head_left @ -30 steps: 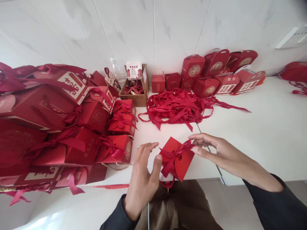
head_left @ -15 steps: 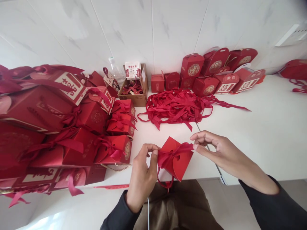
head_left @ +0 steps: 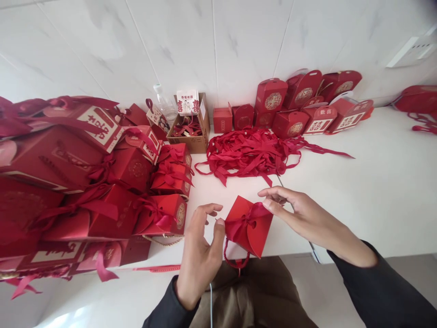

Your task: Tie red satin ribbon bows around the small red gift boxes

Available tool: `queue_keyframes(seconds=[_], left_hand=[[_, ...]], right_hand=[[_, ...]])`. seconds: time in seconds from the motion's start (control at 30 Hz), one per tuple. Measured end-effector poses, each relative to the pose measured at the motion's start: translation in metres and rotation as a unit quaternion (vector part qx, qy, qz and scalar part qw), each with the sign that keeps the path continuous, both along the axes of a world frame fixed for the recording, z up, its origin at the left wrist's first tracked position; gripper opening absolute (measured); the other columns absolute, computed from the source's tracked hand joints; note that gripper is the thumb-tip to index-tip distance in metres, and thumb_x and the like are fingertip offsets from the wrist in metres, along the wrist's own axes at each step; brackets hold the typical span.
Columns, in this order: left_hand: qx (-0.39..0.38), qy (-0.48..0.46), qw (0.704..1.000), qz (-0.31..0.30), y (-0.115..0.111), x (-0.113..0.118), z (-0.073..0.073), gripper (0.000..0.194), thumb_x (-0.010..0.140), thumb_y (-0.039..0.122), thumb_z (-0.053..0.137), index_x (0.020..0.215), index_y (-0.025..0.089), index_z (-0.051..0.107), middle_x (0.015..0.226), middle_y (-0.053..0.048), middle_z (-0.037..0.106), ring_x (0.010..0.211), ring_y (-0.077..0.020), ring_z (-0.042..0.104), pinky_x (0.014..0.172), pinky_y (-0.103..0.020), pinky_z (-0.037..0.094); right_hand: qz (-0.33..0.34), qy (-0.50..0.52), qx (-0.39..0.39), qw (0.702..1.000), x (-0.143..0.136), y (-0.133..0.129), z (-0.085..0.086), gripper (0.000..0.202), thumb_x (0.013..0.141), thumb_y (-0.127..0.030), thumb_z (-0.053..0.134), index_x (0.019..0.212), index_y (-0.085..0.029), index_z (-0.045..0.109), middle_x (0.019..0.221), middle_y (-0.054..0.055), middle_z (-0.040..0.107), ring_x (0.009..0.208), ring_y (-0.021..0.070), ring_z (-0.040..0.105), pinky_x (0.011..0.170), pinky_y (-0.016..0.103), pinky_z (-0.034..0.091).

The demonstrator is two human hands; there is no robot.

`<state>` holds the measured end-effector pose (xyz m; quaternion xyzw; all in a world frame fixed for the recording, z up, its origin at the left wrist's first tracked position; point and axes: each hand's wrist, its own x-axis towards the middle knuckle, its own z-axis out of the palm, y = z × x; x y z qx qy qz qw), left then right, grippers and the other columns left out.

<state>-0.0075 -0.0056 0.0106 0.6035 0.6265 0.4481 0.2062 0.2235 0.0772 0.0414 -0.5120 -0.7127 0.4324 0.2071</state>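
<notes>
A small red box (head_left: 261,234) sits near the table's front edge, tied on top with a dark pink ribbon bow (head_left: 246,221). A twisted red cord handle (head_left: 235,263) hangs from its front side. My left hand (head_left: 204,246) is at the box's left side, thumb and fingers apart, holding nothing. On the right, my right hand (head_left: 290,207) has its thumb and forefinger at the bow's right loop, apparently pinching the ribbon.
A heap of loose ribbons (head_left: 251,152) lies behind the box. Stacked red boxes (head_left: 129,168) fill the left side. At the wall stand a cardboard box (head_left: 198,143), a clear bottle (head_left: 163,102) and several upright red boxes (head_left: 295,123).
My left hand has opened and come off the left part of the bow. My right hand has moved left, onto the bow's right loop.
</notes>
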Motion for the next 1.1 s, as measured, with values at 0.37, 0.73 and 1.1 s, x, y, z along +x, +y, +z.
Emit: queue_keyframes(seconds=[0.37, 0.73, 1.1], left_hand=[[0.03, 0.081, 0.996, -0.033, -0.005, -0.003, 0.007, 0.019, 0.098, 0.015, 0.053, 0.112, 0.023, 0.063, 0.115, -0.006, 0.062, 0.113, -0.0215, 0.058, 0.097, -0.036, 0.045], [0.02, 0.028, 0.999, 0.026, -0.006, -0.011, -0.005, 0.009, 0.1, 0.019, 0.053, 0.092, 0.023, 0.057, 0.091, 0.001, 0.064, 0.089, -0.0164, 0.059, 0.083, -0.03, 0.043], [0.068, 0.165, 0.984, -0.023, -0.019, 0.019, 0.007, 0.017, 0.092, 0.014, 0.062, 0.105, 0.023, 0.058, 0.129, -0.01, 0.052, 0.119, -0.0271, 0.05, 0.102, -0.043, 0.039]], right_hand=[[-0.003, -0.015, -0.017, 1.0, 0.003, 0.0, 0.0, 0.037, 0.095, -0.06, 0.059, 0.117, -0.032, 0.067, 0.098, 0.002, 0.066, 0.094, 0.0247, 0.064, 0.082, 0.037, 0.047], [-0.036, -0.05, -0.027, 0.998, 0.016, 0.004, 0.002, 0.024, 0.09, -0.047, 0.058, 0.101, -0.028, 0.067, 0.089, 0.001, 0.067, 0.084, 0.024, 0.063, 0.074, 0.036, 0.047], [0.047, -0.004, 0.065, 0.997, -0.018, 0.003, 0.001, 0.02, 0.097, -0.047, 0.06, 0.094, -0.029, 0.068, 0.111, 0.002, 0.068, 0.108, 0.0251, 0.062, 0.093, 0.039, 0.045]])
